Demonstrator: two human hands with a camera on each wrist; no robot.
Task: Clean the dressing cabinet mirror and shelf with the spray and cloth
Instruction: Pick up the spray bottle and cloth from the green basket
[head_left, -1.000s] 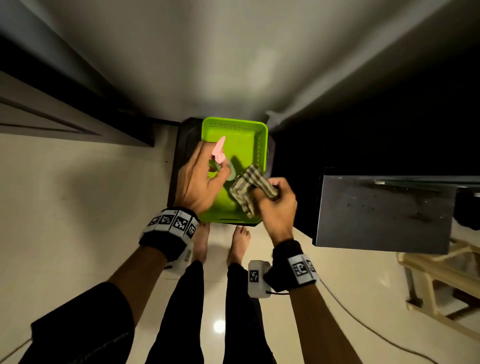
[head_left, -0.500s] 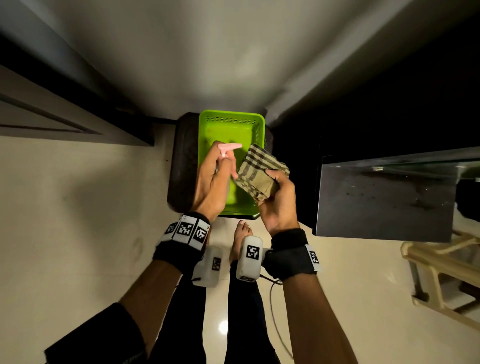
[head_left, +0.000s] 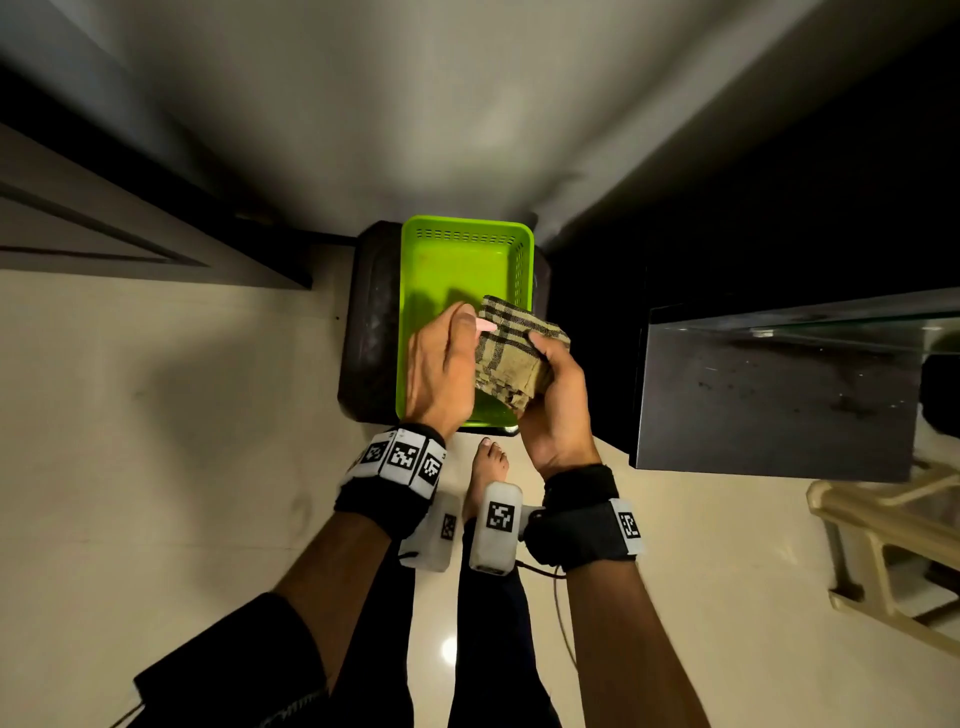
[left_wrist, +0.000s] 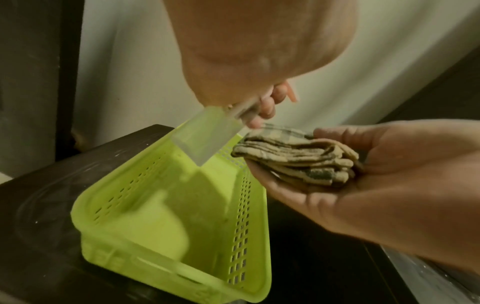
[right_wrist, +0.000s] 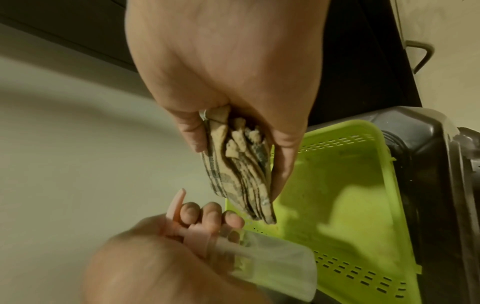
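Both hands are lifting clear of the basket (head_left: 415, 291): left hand (head_left: 441, 364) gripping the light, rigid spray (right_wrist: 262, 261) by its neck, right hand (head_left: 558, 410) pinching the soft, folded cloth (head_left: 511, 353) alongside.

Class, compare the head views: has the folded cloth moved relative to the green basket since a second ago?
Yes. The cloth has moved toward the green basket's far end.

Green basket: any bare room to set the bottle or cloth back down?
The green basket floor shows bare between its far slotted wall and the hands. The near end is crowded: the left hand grips the spray bottle and the right hand holds the folded cloth above it.
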